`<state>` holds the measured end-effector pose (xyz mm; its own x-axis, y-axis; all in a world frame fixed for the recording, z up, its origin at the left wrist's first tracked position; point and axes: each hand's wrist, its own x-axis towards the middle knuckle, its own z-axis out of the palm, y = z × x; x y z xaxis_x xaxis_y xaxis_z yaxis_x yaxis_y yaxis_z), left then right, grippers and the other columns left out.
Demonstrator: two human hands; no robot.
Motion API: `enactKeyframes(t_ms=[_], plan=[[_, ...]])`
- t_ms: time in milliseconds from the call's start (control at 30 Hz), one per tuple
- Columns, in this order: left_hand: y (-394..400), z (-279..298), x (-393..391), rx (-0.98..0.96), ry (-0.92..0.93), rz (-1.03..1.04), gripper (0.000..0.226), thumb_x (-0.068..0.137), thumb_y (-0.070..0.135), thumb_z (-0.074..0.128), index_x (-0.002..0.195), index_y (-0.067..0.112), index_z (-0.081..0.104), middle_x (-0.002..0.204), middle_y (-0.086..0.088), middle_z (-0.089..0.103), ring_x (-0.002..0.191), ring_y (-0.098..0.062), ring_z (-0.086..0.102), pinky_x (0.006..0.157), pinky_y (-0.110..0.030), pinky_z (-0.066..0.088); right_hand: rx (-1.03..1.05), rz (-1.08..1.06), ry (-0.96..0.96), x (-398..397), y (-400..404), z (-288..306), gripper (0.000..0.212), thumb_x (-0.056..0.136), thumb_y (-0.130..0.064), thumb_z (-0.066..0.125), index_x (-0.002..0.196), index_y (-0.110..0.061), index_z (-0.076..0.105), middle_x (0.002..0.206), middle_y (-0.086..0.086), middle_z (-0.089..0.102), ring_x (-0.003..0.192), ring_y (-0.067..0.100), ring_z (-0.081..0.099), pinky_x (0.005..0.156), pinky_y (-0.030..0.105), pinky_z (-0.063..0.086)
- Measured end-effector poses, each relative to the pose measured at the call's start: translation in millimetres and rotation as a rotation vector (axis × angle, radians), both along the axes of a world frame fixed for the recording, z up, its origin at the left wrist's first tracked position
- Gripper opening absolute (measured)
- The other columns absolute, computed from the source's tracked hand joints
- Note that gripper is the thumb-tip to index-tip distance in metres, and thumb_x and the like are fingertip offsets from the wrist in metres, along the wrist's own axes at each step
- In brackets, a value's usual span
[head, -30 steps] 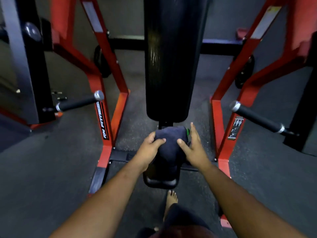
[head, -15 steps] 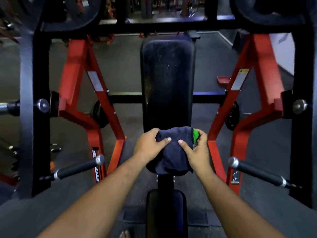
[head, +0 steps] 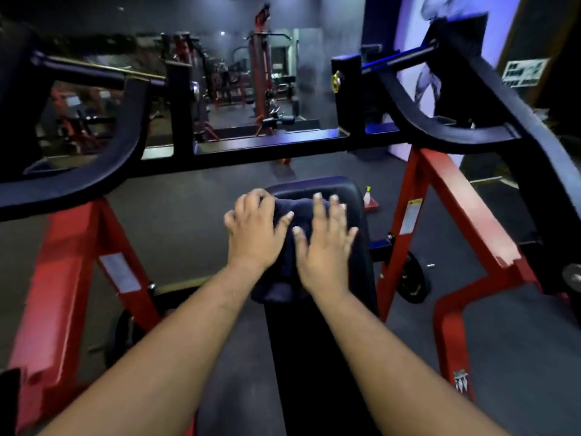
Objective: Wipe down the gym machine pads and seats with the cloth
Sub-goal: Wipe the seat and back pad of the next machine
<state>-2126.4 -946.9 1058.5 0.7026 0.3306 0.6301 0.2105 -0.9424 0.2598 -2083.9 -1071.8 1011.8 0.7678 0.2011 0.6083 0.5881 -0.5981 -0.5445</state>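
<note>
A dark folded cloth point(head: 290, 262) lies against the upper part of the long black back pad point(head: 317, 357) of a red-framed gym machine. Both hands press it there. My left hand point(head: 251, 234) covers the cloth's left side, its fingertips bent over the cloth's top edge. My right hand point(head: 323, 243) lies flat on the right side with straight, spread fingers. The pad's top end point(head: 339, 191) shows just beyond the fingertips. The lower pad runs down between my forearms.
Red frame legs stand at left point(head: 63, 294) and right point(head: 440, 196). A black crossbar point(head: 267, 149) and curved black arms cross above the pad. A spray bottle point(head: 367, 196) stands on the floor behind. A weight plate point(head: 412, 281) hangs low right. More machines fill the back.
Both hands have slid the cloth up the back pad, from its bottom end near the seat to its top. My right fingers have flattened out. The view has tilted upward.
</note>
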Motion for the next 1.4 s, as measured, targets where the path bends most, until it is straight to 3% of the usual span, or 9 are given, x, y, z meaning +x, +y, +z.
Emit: enactKeyframes(t_ms=[133, 467, 667, 733, 867, 1000, 1100, 1233, 1400], plan=[[50, -2, 28, -0.073, 0.222, -0.073, 0.058, 0.102, 0.038, 0.05, 0.156, 0.028, 0.03, 0.164, 0.003, 0.029, 0.148, -0.019, 0.031, 0.114, -0.052, 0.027, -0.198, 0.096, 0.036, 16, 57, -39, 0.076, 0.098, -0.054, 0.028, 0.164, -0.025, 0.004, 0.171, 0.007, -0.014, 0.157, 0.032, -0.015, 0.122, 0.066, 0.006], [68, 12, 29, -0.147, 0.228, -0.217, 0.059, 0.1, 0.053, 0.034, 0.154, 0.029, 0.041, 0.158, 0.004, 0.043, 0.145, -0.018, 0.039, 0.124, -0.05, 0.017, -0.201, -0.091, -0.021, 20, 82, -43, 0.091, 0.092, -0.068, 0.04, 0.164, -0.028, 0.001, 0.171, 0.007, -0.011, 0.157, 0.034, -0.014, 0.119, 0.07, -0.002], [75, 16, 24, -0.208, 0.315, -0.267, 0.079, 0.093, 0.053, 0.032, 0.163, 0.032, 0.003, 0.162, 0.005, 0.036, 0.151, -0.016, 0.029, 0.126, -0.049, 0.004, -0.239, -0.027, -0.109, 42, 73, -23, 0.084, 0.092, -0.052, 0.052, 0.162, -0.04, 0.007, 0.172, -0.001, -0.003, 0.157, 0.03, -0.014, 0.119, 0.069, -0.006], [76, 17, 23, -0.146, 0.328, -0.276, 0.078, 0.099, 0.051, 0.034, 0.162, 0.032, -0.007, 0.162, 0.005, 0.036, 0.151, -0.017, 0.029, 0.126, -0.052, 0.005, -0.275, 0.02, -0.207, 55, 64, -20, 0.078, 0.093, -0.052, 0.052, 0.162, -0.039, 0.017, 0.172, 0.0, 0.007, 0.158, 0.029, -0.005, 0.12, 0.069, 0.0], [78, 15, 27, 0.257, 0.422, -0.233, 0.086, 0.087, 0.072, 0.001, 0.161, 0.03, -0.012, 0.169, 0.0, 0.017, 0.157, -0.017, 0.012, 0.124, -0.06, -0.003, -0.527, 0.04, -0.558, 110, 7, -11, 0.074, 0.089, -0.047, 0.057, 0.158, -0.034, 0.035, 0.167, 0.005, 0.028, 0.155, 0.031, 0.023, 0.116, 0.071, 0.02], [88, 10, 45, 0.401, 0.452, -0.284, 0.096, 0.084, 0.081, -0.006, 0.16, 0.024, -0.019, 0.168, 0.005, -0.022, 0.156, -0.013, -0.015, 0.122, -0.064, -0.008, -0.223, -0.245, -0.238, 116, 1, -10, 0.068, 0.093, -0.05, 0.045, 0.158, -0.037, 0.03, 0.17, -0.001, 0.021, 0.157, 0.031, 0.014, 0.117, 0.071, 0.019], [89, 4, 52, 0.203, 0.401, -0.376, 0.107, 0.076, 0.09, -0.01, 0.159, 0.022, -0.02, 0.167, 0.008, -0.02, 0.155, -0.008, -0.015, 0.124, -0.058, -0.009, -0.033, -0.298, -0.076, 65, 60, -23, 0.068, 0.097, -0.052, 0.039, 0.161, -0.036, 0.023, 0.172, -0.005, 0.012, 0.159, 0.029, 0.003, 0.122, 0.061, 0.011], [88, -1, 53, 0.124, 0.407, -0.41, 0.112, 0.071, 0.094, -0.013, 0.159, 0.024, -0.022, 0.169, 0.008, -0.019, 0.154, -0.008, -0.021, 0.123, -0.058, -0.014, -0.192, -0.168, -0.161, 41, 37, -65, 0.068, 0.1, -0.053, 0.038, 0.162, -0.034, 0.02, 0.172, -0.004, 0.01, 0.159, 0.023, 0.001, 0.123, 0.061, 0.013], [77, 2, 60, 0.489, 0.359, -0.285, 0.103, 0.083, 0.087, -0.005, 0.161, 0.02, -0.015, 0.169, 0.0, -0.019, 0.156, -0.017, -0.017, 0.117, -0.072, -0.01, -0.255, -0.314, -0.108, 89, 5, -29, 0.068, 0.099, -0.054, 0.034, 0.162, -0.033, 0.021, 0.172, -0.002, 0.009, 0.159, 0.028, 0.004, 0.119, 0.07, 0.014]])
